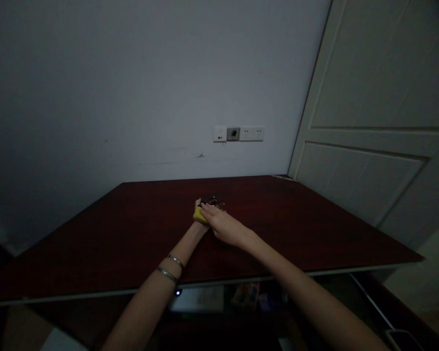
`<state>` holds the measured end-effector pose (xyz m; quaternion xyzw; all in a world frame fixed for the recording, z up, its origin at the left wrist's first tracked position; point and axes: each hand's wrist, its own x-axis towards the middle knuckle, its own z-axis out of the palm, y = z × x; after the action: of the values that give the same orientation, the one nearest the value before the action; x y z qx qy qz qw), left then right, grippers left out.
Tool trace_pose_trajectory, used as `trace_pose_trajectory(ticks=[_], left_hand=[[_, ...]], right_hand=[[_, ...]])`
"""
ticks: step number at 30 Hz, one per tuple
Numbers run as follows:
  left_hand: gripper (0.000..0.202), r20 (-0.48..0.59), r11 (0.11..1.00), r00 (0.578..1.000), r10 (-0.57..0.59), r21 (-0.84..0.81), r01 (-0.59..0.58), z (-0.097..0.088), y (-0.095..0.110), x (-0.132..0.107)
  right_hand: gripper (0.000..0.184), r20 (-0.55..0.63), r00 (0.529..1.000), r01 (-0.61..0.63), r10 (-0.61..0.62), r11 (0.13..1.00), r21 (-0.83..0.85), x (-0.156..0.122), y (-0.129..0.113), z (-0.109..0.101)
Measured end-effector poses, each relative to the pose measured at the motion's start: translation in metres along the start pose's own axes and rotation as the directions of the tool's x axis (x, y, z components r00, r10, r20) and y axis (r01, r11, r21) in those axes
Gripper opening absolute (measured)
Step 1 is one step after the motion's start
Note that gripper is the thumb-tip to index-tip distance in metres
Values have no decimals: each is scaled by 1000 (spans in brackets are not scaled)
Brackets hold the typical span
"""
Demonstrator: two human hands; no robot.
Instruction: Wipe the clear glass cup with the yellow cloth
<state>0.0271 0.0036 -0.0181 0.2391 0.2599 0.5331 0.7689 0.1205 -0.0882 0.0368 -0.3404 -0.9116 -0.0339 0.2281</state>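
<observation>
Both my arms reach out over a dark red-brown table (pixel 314 224) to its middle. My left hand (pixel 198 214) is mostly hidden behind my right hand; it is closed on a small yellow thing (pixel 199 216), perhaps a cloth. My right hand (pixel 223 225) lies across it, fingers stretched towards a small dark shiny object (pixel 212 200) that rests on the table just beyond both hands. What that object is I cannot make out in the dim light. Two bracelets (pixel 171 268) circle my left forearm.
A white wall stands behind the table, with a row of wall sockets (pixel 239 133) above the far edge. A white panelled door (pixel 380 126) is at the right. Under the near table edge lie papers and boxes (pixel 219 297).
</observation>
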Motion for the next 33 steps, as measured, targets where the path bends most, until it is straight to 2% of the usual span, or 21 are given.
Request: trace_pose_trajectory(ticks=[2, 5, 7, 10, 13, 16, 20, 23, 29, 33], left_hand=[[58, 50, 999, 998, -29, -40, 31, 2, 6, 0], [47, -53, 995, 996, 67, -67, -71, 6, 8, 3], [44, -101, 995, 991, 89, -36, -93, 6, 7, 5], [46, -98, 999, 995, 4, 43, 1, 6, 4, 5], [53, -77, 985, 992, -103, 128, 113, 4, 3, 3], [57, -33, 971, 988, -152, 183, 156, 5, 2, 0], [53, -51, 967, 991, -126, 217, 134, 10, 1, -4], [50, -99, 976, 990, -99, 182, 115, 11, 2, -5], [52, -172, 989, 978, -120, 66, 133, 10, 8, -4], [51, -220, 991, 972, -84, 85, 105, 9, 10, -3]], right_hand=[[60, -18, 1000, 16, -16, 1000, -25, -10, 2, -3], [61, -45, 999, 1, -3, 999, -51, -24, 12, -6], [60, -37, 999, -18, 16, 998, -54, -32, 21, -9], [59, -48, 999, -18, 17, 999, -28, -34, 35, -17], [60, -152, 988, -42, 37, 999, -32, -28, 47, -28], [62, -221, 975, -27, 5, 995, -95, -15, 52, -35], [54, -98, 989, 93, -108, 985, -147, 1, 52, -30], [46, -6, 992, 122, -125, 978, -167, 6, 55, -22], [46, -35, 998, 52, -60, 981, -189, -2, 66, -18], [45, -63, 998, -8, -4, 980, -197, -10, 57, -14]])
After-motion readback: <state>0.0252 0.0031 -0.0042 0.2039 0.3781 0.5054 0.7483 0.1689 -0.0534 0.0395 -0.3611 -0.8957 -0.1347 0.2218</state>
